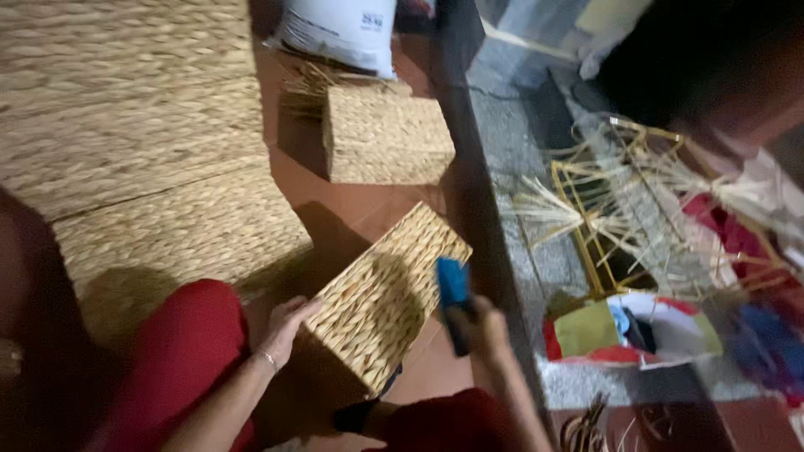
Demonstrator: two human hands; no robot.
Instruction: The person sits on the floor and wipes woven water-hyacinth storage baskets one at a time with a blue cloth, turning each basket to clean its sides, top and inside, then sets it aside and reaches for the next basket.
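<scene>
On the red tiled floor by our knees, our left hand rests open-palmed against a tilted woven basket, while our right hand is clenched around a blurred blue-headed tool at its edge. Farther off sit another coarse plaited basket, big stacked ones and a bare wire frame, half lost in blur

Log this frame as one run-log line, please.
left hand: steadies woven basket | right hand: grips blue tool beside basket | floor: second woven basket, stacked woven panels
</scene>
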